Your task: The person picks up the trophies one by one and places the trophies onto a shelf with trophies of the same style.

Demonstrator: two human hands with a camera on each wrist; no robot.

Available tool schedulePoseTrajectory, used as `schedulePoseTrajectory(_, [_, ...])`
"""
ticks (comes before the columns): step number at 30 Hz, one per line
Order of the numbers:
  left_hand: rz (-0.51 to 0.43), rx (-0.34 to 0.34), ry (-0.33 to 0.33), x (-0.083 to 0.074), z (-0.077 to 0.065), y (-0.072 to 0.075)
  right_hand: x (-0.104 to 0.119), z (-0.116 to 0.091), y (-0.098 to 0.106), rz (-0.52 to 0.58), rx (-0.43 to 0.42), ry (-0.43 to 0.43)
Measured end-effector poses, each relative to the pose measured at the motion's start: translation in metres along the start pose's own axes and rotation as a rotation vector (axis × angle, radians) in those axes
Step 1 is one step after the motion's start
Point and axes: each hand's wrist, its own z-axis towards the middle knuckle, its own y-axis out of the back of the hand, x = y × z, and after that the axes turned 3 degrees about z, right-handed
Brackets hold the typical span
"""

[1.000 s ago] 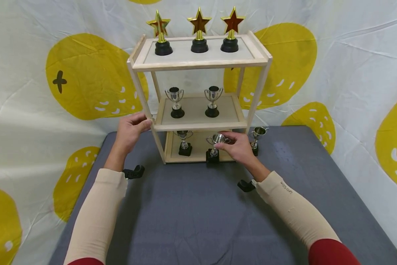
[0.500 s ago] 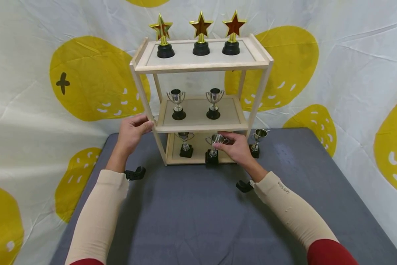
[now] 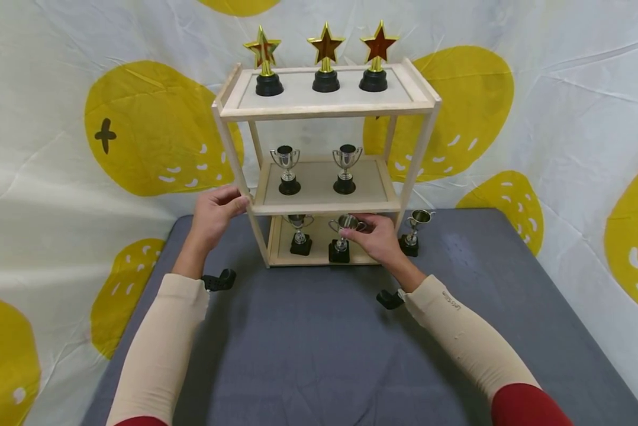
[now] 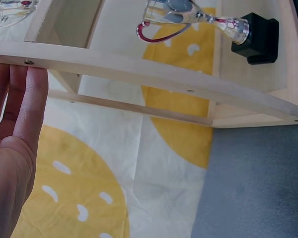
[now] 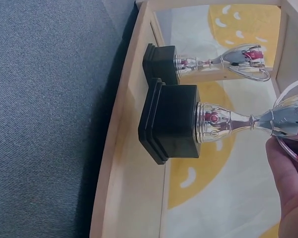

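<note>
My right hand (image 3: 377, 235) pinches a small silver trophy cup (image 5: 223, 121) by its bowl near one handle. The trophy's black square base (image 3: 339, 251) overlaps the front part of the shelf rack's bottom tier (image 3: 319, 258). To its left on that tier stands another silver trophy cup (image 3: 300, 236); the middle tier partly hides its bowl. My left hand (image 3: 212, 216) holds the left front post of the wooden shelf rack (image 3: 236, 160) at middle-tier height. In the left wrist view, fingers (image 4: 27, 101) reach up to the post (image 4: 134, 74).
Two silver trophy cups stand on the middle tier (image 3: 319, 201). Three gold star trophies line the top tier (image 3: 303, 103). Just right of the rack, another trophy cup (image 3: 412, 234) stands on the grey table (image 3: 308, 343). A patterned cloth (image 3: 154, 35) hangs behind.
The trophy in my right hand has shifted slightly back and left over the bottom tier. My left hand stays at the post. The head view has tilted slightly, moving the scene down.
</note>
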Motion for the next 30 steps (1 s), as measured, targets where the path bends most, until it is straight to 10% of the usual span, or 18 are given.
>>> schedulePoseTrajectory(30, [-0.044,0.012,0.005,-0.001,-0.001,-0.001,-0.002,0.020,-0.013,0.090,0.030,0.051])
